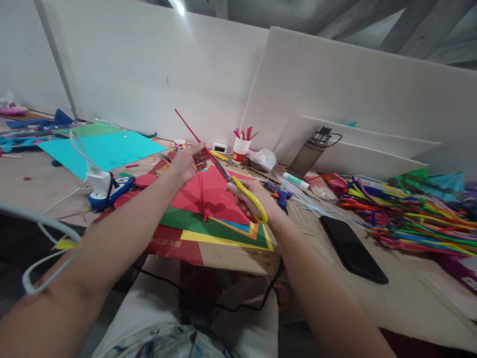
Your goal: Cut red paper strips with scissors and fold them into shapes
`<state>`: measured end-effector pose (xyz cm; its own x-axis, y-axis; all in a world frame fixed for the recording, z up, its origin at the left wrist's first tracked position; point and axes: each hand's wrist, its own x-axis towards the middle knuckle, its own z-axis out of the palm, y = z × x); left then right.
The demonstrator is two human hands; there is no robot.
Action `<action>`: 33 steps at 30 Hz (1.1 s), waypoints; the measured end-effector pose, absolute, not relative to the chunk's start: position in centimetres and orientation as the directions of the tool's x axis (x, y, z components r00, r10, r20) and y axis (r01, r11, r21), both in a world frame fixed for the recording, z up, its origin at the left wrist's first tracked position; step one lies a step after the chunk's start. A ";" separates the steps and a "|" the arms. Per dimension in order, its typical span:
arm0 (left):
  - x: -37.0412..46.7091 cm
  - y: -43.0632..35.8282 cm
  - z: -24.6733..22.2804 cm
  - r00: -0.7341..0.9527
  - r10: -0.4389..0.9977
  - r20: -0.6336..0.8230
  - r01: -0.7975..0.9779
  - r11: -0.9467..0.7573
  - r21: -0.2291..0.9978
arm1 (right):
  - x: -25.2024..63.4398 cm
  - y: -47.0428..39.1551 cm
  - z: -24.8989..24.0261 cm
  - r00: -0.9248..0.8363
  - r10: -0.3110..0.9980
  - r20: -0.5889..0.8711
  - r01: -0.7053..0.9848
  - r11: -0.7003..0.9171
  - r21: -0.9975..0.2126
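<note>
A thin red strip (187, 126) is pinched between the fingers of my left hand (191, 161), its long end slanting up and to the left. My right hand (246, 196) is closed round the yellow handles of a pair of scissors (253, 198). The scissor blades point up and left, reaching the strip close to my left fingers. Below both hands lies a red sheet (223, 201) on top of green (186, 223), blue, orange and yellow sheets. Another narrow red strip (203, 199) rests on the red sheet.
A turquoise sheet (108, 151) and a blue-white power strip (112, 191) lie left. Behind stands a paper cup (241, 149) of red sticks. To the right are a bottle (309, 153), a glue stick (296, 181), a black phone (352, 248) and many coloured pipe cleaners (421, 214).
</note>
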<state>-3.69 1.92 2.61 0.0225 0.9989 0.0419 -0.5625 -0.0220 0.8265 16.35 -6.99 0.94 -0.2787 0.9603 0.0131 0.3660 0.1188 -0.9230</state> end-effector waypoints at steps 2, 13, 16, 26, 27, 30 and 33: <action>-3.8 2.0 2.7 0.005 0.999 0.043 -0.563 -0.033 0.826 | 16.3 -7.1 1.0 -0.285 0.959 0.010 0.379 0.122 -0.917; -3.6 1.8 2.6 0.049 0.996 0.081 -0.540 -0.041 0.841 | 16.4 -7.1 0.7 -0.288 0.955 0.070 0.404 0.187 -0.895; -3.4 1.7 2.6 0.055 0.995 0.079 -0.543 -0.037 0.839 | 16.4 -6.9 0.4 -0.285 0.956 0.071 0.391 0.183 -0.902; -3.3 1.3 2.9 0.048 0.997 0.054 -0.559 -0.019 0.829 | 16.3 -7.0 0.3 -0.287 0.955 0.079 0.374 0.187 -0.908; -3.3 1.3 2.9 0.047 0.997 0.054 -0.560 -0.018 0.828 | 16.3 -7.0 0.4 -0.290 0.954 0.079 0.372 0.189 -0.909; -3.3 1.3 2.9 0.044 0.997 0.056 -0.558 -0.022 0.829 | 16.3 -7.1 0.4 -0.286 0.955 0.073 0.366 0.180 -0.913; -3.2 1.2 2.9 0.041 0.997 0.058 -0.556 -0.025 0.831 | 16.3 -7.1 0.4 -0.274 0.959 0.071 0.362 0.171 -0.916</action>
